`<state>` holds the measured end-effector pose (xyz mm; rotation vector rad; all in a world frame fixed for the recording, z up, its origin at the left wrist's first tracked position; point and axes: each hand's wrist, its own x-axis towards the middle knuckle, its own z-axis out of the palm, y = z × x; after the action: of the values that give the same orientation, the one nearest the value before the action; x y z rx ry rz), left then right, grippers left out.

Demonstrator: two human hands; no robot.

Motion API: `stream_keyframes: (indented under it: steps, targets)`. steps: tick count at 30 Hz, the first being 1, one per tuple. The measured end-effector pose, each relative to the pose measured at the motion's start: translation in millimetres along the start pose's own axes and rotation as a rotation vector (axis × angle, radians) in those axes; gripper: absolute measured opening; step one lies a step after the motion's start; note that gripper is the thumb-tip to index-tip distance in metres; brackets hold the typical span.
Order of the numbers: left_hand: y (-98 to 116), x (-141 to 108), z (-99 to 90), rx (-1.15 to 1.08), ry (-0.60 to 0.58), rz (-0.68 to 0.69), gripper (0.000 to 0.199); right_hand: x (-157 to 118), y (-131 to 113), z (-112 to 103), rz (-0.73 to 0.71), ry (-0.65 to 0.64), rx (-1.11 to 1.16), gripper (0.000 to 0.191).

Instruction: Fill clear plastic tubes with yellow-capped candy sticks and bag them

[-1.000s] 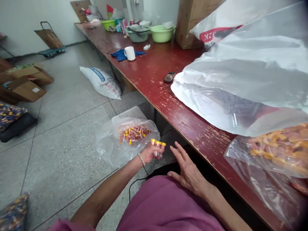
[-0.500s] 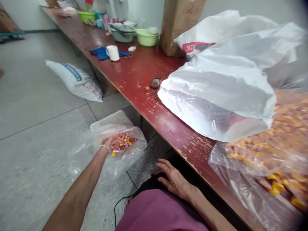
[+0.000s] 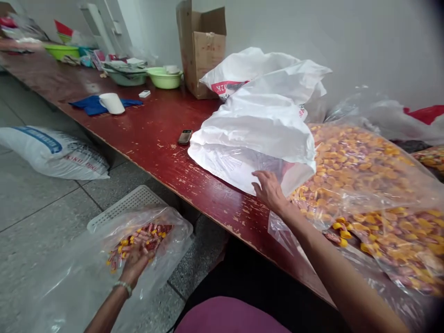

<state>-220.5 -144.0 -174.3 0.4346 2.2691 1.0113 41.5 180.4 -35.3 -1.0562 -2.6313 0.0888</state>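
Note:
My left hand, a bracelet at its wrist, reaches down over a clear plastic bag low beside the table. Its fingers are spread, slightly blurred, over small red-pink pieces with yellow ends lying in the bag. Above the table's near edge, my right hand is open with nothing in it, in front of the mouth of a white woven sack. Whether its fingertips touch the sack I cannot tell. To its right lies a big clear bag full of similar yellow-ended pieces, some loose at its opening.
A phone-like device, a white mug on blue cloth, basins and an open carton stand along the red table. On the floor are a filled sack and a perforated white stool or crate.
My right hand has risen from my lap to the front of the white sack. My left hand stays at the plastic bag, its fingers now more visible. The view has turned right.

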Motion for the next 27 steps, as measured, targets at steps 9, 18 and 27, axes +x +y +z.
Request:
stream_keyframes:
  steps: [9,18,27]
  targets:
    - [183.6,-1.6,49.5,0.127,0.083,0.926,0.031,4.6,27.1,29.7,0.255,-0.061,-0.203,0.045]
    - [316.7,93.8,121.7,0.862,-0.222,1.337,0.058,-6.9,26.4,41.0,0.349,-0.001,-0.174,0.053]
    - [348.9,121.7,146.5,1.032,-0.377,1.167,0.054,-13.6,29.4,46.6,0.344,0.133,-0.101,0.053]
